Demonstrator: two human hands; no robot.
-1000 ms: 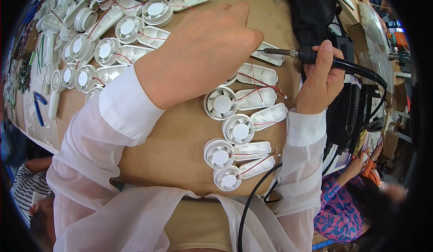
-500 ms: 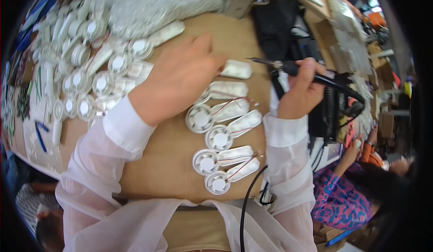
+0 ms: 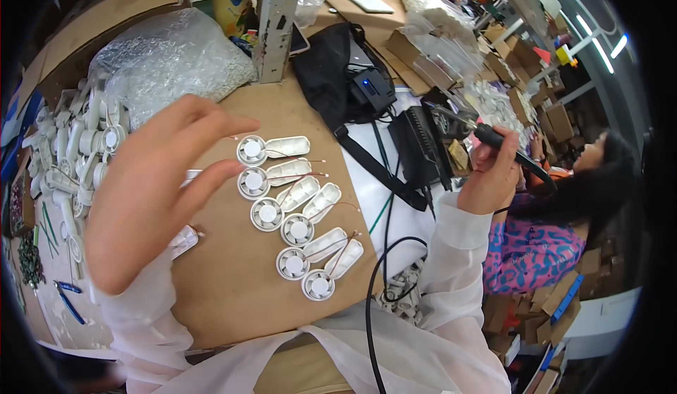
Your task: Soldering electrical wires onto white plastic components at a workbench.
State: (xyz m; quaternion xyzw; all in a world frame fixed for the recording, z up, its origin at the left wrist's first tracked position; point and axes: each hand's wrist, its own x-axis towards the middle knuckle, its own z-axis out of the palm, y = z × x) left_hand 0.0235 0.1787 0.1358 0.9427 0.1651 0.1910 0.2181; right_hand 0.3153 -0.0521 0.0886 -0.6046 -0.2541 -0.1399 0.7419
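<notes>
My left hand [image 3: 159,197] hovers over the left part of the brown work surface, thumb and forefinger spread with nothing between them. Just past its fingertips, a slanting row of white mini fan halves [image 3: 267,213] begins. Each has a round head with blades and an open handle shell, and thin reddish wires trail from several. In my right hand [image 3: 491,179] is a soldering iron [image 3: 493,137] with a black handle, its metal tip pointing up and left, away from the fans. That tip is over a black box-shaped device [image 3: 421,147] or beside it; I cannot tell which.
More white fan parts [image 3: 77,161] are piled at the left, partly behind my left hand. Blue-handled pliers [image 3: 68,301] lie below them. A clear plastic bag [image 3: 176,59], a metal post [image 3: 277,27] and a black bag [image 3: 331,63] stand farther back. A co-worker [image 3: 543,232] sits at the right.
The view has swung, showing more of the right side. My left hand has left the top of the fan row and its fingers have spread. The soldering iron, still held, is farther from the fans.
</notes>
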